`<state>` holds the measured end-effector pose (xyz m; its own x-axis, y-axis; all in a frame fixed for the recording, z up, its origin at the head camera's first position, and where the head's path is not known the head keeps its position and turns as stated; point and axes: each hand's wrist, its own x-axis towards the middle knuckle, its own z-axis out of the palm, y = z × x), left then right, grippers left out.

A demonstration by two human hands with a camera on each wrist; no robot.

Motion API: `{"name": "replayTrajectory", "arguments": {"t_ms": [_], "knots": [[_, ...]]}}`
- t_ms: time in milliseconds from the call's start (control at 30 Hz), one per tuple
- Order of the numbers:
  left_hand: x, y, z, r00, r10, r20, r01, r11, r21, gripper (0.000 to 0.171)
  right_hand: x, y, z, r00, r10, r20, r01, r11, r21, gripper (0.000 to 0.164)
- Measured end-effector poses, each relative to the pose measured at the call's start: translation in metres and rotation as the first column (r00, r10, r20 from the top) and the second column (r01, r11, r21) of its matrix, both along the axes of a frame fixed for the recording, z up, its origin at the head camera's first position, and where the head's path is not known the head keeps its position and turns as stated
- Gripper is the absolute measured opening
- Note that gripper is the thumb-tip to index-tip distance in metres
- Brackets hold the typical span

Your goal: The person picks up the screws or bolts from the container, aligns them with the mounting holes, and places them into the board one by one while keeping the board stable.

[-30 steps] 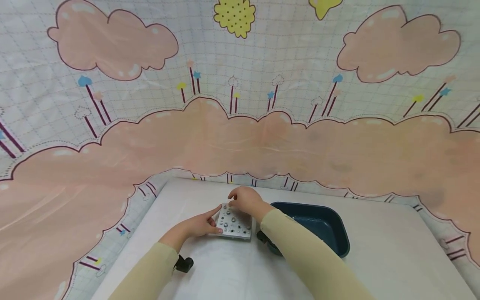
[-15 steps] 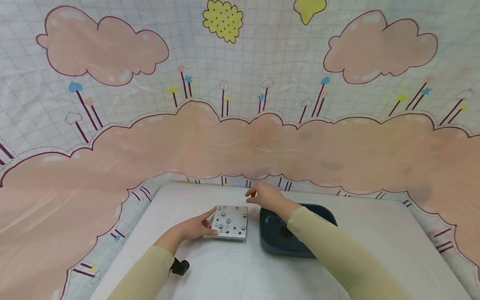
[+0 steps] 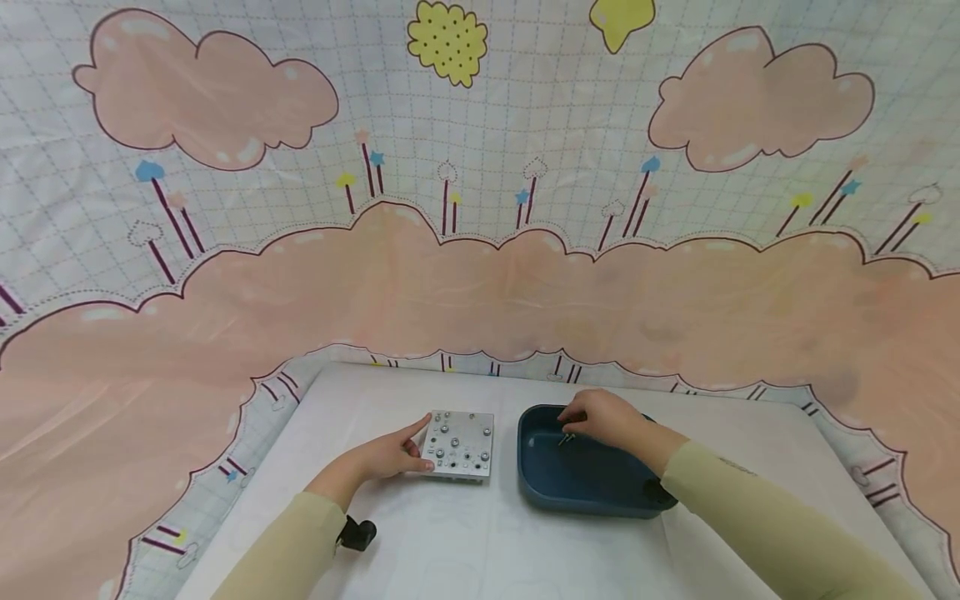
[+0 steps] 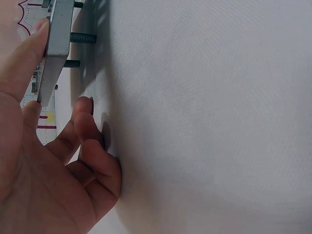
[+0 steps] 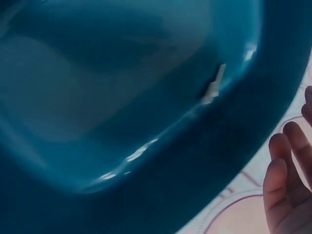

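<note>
A square silver metal plate (image 3: 463,442) with several bolts and holes sits left of the tray. In the left wrist view, threaded bolt shanks stick out beneath the plate (image 4: 59,36). My left hand (image 3: 378,458) holds its left side, index finger near the far corner and thumb at the near one; the other fingers curl below, by the tabletop. My right hand (image 3: 607,417) hovers over the far left part of the dark blue tray (image 3: 592,504), fingers pointing down. Small bolts (image 3: 566,438) lie in the tray under the fingertips. The right wrist view shows one bolt (image 5: 214,85) and loosely bent, bare fingers.
The white tabletop (image 3: 420,542) surrounds plate and tray. A patterned cloth (image 3: 480,292) hangs behind the table and along its sides. Black wrist cameras show at the left wrist (image 3: 357,534) and under the right wrist (image 3: 660,493).
My right hand has left the plate and moved right, coming down over the tray. The left hand stays at the plate. The head view has shifted slightly.
</note>
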<state>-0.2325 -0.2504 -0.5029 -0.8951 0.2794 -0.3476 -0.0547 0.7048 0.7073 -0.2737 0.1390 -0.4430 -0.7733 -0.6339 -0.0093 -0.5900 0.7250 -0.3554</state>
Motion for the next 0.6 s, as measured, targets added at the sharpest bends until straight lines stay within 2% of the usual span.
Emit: {"name": "replayTrajectory", "arguments": {"t_ms": [133,333,433,600], "knots": [[0.001,-0.001,0.0,1.0,0.007,0.0,-0.007,1.0,0.001,0.097,-0.001,0.008,-0.007,0.999,0.036,-0.013,-0.035,0.999,0.028,0.02],[0.001,-0.002,-0.001,1.0,0.012,0.002,-0.012,1.0,0.004,0.098,-0.006,0.011,-0.014,0.998,0.052,-0.037,-0.048,0.994,0.093,0.02],[0.001,-0.001,0.0,1.0,0.01,0.002,-0.01,1.0,0.004,0.098,-0.009,0.011,-0.018,0.998,0.046,-0.043,-0.04,0.991,0.126,0.016],[0.0,0.001,0.0,1.0,0.011,0.002,-0.011,1.0,-0.001,0.098,-0.014,0.012,-0.03,0.994,0.083,-0.069,-0.069,0.981,0.18,0.008]]}}
